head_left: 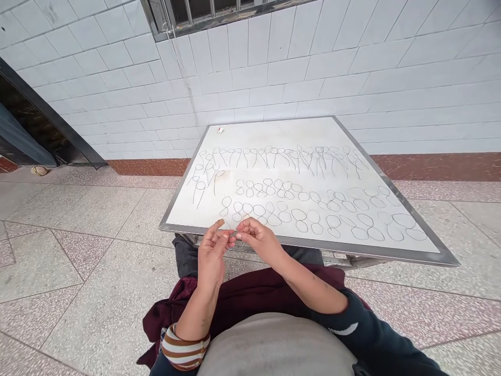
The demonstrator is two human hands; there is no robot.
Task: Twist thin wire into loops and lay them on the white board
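- Facing a white tabletop [274,133] with a grey rim, set close to a pale tiled wall [235,83] below a barred window [219,10].
- Spreading across the middle and far part, long-tailed wire loops [277,151]; nearer, rows of figure-eight wires [299,214], crowded and partly overlapping toward the right.
- Sitting near the far left corner, well apart from the rows, a small white-and-red item [221,130].
- Draped over the lap, dark maroon cloth [250,292], below the near rim.
- Raised at that near rim, both forearms angling inward, fingertips almost meeting and hiding part of the edge.
- Pinching a thin wire [230,234] between thumb and finger with the left hand [212,248], palm turned partly up, forearm rising steeply from a striped cuff [186,347].
- Closing thumb and fingertips on the same wire with the right hand [258,237], back of the hand upward, forearm slanting in from the right.
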